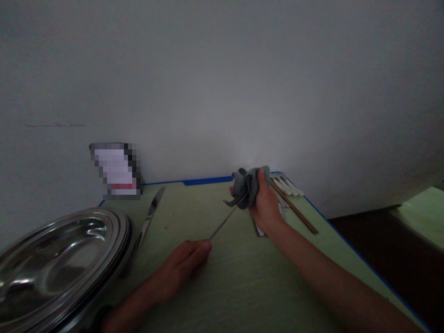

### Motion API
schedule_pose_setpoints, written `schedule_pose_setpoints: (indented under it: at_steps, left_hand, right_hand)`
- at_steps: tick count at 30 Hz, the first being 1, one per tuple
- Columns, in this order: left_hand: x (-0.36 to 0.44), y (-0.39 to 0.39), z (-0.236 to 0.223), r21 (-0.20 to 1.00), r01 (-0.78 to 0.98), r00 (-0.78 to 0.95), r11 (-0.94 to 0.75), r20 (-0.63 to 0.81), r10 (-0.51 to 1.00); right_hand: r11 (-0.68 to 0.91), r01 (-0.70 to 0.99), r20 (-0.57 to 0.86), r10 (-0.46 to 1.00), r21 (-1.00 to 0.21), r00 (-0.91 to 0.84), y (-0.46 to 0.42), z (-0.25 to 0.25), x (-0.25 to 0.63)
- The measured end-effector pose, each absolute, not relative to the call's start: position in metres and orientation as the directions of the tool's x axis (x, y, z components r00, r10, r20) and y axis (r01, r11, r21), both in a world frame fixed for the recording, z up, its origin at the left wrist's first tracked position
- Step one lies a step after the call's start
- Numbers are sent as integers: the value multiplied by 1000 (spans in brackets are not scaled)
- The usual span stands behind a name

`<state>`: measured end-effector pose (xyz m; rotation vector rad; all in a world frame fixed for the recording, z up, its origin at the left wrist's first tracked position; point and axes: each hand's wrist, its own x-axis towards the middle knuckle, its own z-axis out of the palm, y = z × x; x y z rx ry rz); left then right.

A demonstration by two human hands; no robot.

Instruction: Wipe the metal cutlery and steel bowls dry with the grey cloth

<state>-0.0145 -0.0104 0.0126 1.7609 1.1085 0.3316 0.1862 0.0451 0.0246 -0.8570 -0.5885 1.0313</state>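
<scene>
My left hand [185, 261] is closed on the near end of a thin metal utensil [224, 224], which slants up and away to the right. Its far end disappears into a checked grey cloth [243, 185], so I cannot tell what kind of utensil it is. My right hand [267, 203] grips that cloth, thumb on top, bunched around the utensil above the far part of the table. Under this hand lies a flat pale item with a dark edge [259, 231], mostly covered.
Stacked divided steel plates [120, 226] fill the left side, beside a table knife [151, 212]. Wooden chopsticks [300, 215] and white spoons [286, 186] lie at the right. A blurred-out phone-like object [114, 169] leans on the wall behind the blue-edged green table [215, 296].
</scene>
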Motion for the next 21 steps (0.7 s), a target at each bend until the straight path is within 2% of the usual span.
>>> schedule_pose_setpoints:
  at_steps: [4,9,12,15,21]
  left_hand:
    - [-17,-10,9,861,506,548,-40,-286,786]
    - [-18,-6,4,896,444,557,-1,-275,783]
    - [-18,-5,4,901,433,567,20,-290,771]
    - [-18,-5,4,918,388,578,79,-309,755]
    - [-19,-2,1,951,292,587,99,-260,767]
  right_hand:
    - [245,-642,-69,903,-727,424,47,38,191]
    - [196,-707,-55,947,-679,315,44,40,188]
    - [205,-803,-31,963,-560,268,42,42,188]
    - [247,-852,-29,956,-462,293,41,45,188]
    - [159,-863,-158,952,-480,263,43,43,189]
